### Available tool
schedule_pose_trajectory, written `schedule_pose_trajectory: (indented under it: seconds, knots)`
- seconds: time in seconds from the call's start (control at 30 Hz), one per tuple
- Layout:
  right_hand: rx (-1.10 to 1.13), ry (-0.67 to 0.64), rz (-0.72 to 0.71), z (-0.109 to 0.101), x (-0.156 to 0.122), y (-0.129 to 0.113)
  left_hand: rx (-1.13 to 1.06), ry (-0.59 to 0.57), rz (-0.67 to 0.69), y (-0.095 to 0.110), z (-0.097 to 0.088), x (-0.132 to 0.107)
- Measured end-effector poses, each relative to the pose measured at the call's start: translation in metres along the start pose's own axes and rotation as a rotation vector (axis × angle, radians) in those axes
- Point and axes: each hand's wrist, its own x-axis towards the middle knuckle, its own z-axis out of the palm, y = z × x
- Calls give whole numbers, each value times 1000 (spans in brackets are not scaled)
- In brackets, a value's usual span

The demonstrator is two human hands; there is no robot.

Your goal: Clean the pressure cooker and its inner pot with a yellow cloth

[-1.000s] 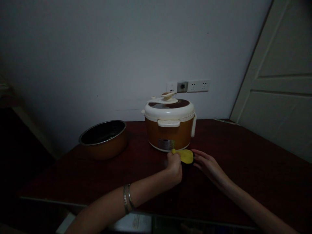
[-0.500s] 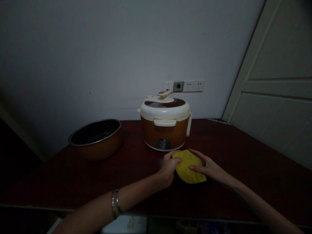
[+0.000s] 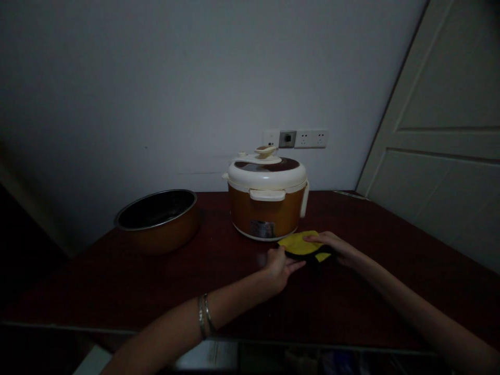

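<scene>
- The right hand [image 3: 332, 245] grasps a flat yellow cloth pad with a dark underside [image 3: 299, 242]; its fingers lie over the pad's top, and a yellow corner shows below the palm.
- The pad is near the middle of the dark red-brown wooden table [image 3: 390, 271], just in front of the cooker's base and lifted slightly at its near edge.
- The left hand [image 3: 279, 263] is loosely spread and holds nothing, its fingertips pointing at the pad's dark near edge. Whether they touch it cannot be told in the dim light.
- Two thin silver bangles [image 3: 203, 317] circle the left wrist.
- An orange electric rice cooker with a closed cream lid [image 3: 266, 195] stands towards the table's far edge.
- A round metal inner pot [image 3: 158, 219] sits by the far left corner, well apart from the hands.
</scene>
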Motion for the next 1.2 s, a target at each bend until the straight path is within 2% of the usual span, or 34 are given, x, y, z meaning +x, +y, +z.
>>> schedule_pose_trajectory:
  seconds: [0.13, 0.27, 0.67, 0.8, 1.07, 1.13, 1.2]
  knots:
    - [56, 82, -59, -4, 23, 0, -37, 27, 0, -1, 13, 11]
    - [70, 82, -89, 3, 37, 2, -55, 91, 16, 1, 11, 17]
    - [-7, 8, -130, 42, 30, 14, -3, 195, 115, 22, -28, 15]
    - [-63, -41, -146, 56, 28, 13, 36, 192, 126, 34, -36, 8]
    - [-135, -203, -187, 105, 23, 2, 103, 238, 213, 71, -62, -15]
    - [-167, -241, -212, 110, 22, 0, 139, 229, 203, 76, -69, -20]
    - [-208, -295, -246, 107, 19, -1, 218, 178, 169, 78, -75, -25]
